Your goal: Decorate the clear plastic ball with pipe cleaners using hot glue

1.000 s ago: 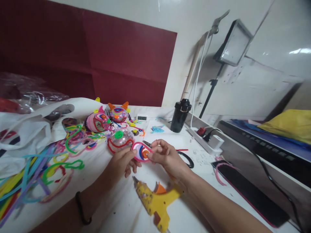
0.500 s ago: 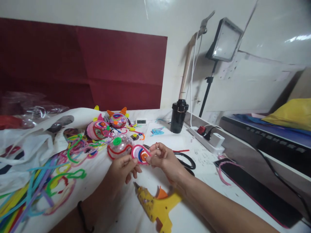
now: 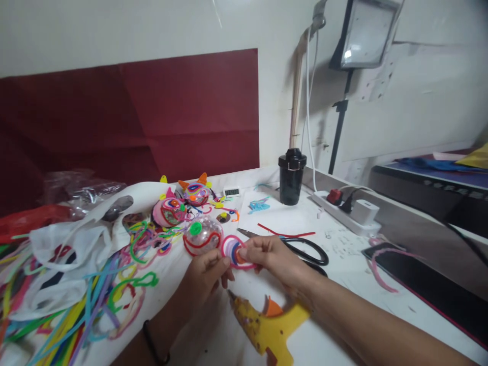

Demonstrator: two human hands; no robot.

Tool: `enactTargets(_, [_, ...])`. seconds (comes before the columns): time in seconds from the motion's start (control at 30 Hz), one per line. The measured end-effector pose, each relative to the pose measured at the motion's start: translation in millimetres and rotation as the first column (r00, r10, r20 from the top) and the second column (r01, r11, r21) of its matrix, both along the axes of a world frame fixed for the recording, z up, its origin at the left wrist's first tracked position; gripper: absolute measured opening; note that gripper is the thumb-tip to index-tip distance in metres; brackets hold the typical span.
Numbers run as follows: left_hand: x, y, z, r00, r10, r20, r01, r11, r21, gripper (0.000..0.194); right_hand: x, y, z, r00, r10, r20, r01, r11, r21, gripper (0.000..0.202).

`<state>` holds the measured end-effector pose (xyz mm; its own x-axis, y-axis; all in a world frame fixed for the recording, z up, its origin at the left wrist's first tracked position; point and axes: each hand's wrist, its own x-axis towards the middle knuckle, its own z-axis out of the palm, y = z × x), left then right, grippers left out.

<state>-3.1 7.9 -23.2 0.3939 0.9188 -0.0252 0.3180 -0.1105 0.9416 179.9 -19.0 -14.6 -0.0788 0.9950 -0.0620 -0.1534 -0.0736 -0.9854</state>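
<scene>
Coil of coloured strips [image 3: 231,249], lower centre of the frame: left hand [image 3: 207,269] and right hand [image 3: 273,256] pinch its edges; light, even pressure should best preserve its curved outline.

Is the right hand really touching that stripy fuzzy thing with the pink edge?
Touching. The head view shows the right hand pinching the striped, pink-edged pipe-cleaner piece near its orange part, with no gap between them.

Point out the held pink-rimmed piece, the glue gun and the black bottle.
Pink-rimmed piece [image 3: 232,249], head view: its striped middle.
Glue gun [image 3: 267,329], head view: its yellow body.
Black bottle [image 3: 292,185], head view: its side.
</scene>
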Motion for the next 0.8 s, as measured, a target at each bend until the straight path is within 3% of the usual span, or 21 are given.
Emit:
enactTargets(0.2, [0.9, -2.4, 0.4, 1.0, -0.006, -0.016, 0.006, 1.0, 0.011, 0.04, 0.1, 0.0, -1.7, 0.999, 0.013, -0.048, -0.015, 0.999, -0.035, 0.036])
enactTargets(0.53, [1.5, 1.0, 0.6, 0.983, 0.079, 0.165, -0.075, 0.997, -0.029, 0.043, 0.4, 5.0, -5.2, 0.981, -0.074, -0.181, 0.058, 0.994, -0.093, 0.04])
enactTargets(0.8, [2.8, 2.3, -3.9, 0.992, 0.046, 0.121, -0.049, 0.999, 0.02, 0.042, -1.6, 6.7, -12.8, 0.971, -0.084, -0.222, 0.063, 0.993, -0.099, 0.047])
